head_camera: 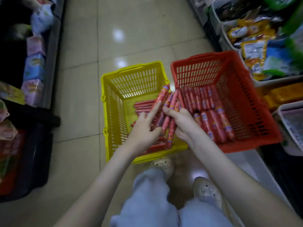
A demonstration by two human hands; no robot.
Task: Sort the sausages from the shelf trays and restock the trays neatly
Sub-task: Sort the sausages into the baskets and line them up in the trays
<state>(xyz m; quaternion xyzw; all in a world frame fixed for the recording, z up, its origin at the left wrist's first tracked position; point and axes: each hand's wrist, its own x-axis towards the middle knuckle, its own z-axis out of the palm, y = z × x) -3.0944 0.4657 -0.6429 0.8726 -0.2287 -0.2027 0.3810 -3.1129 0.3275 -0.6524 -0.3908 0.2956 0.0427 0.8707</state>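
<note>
pale trousers are seen lowest. above the yellow basket a sausage bundle is gripped in the right hand, fingers curled, long axis running away from the person. by the left hand an index finger is laid straight along the top sausage; whether its other fingers grip cannot be told. labels are blurred.

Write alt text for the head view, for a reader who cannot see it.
Seen from above, a person's left hand and right hand hold a bundle of red sausages over two baskets on a tiled shop floor. The yellow basket, on the left, and the red basket, on the right, each hold sausages, between stocked shelves.
</note>
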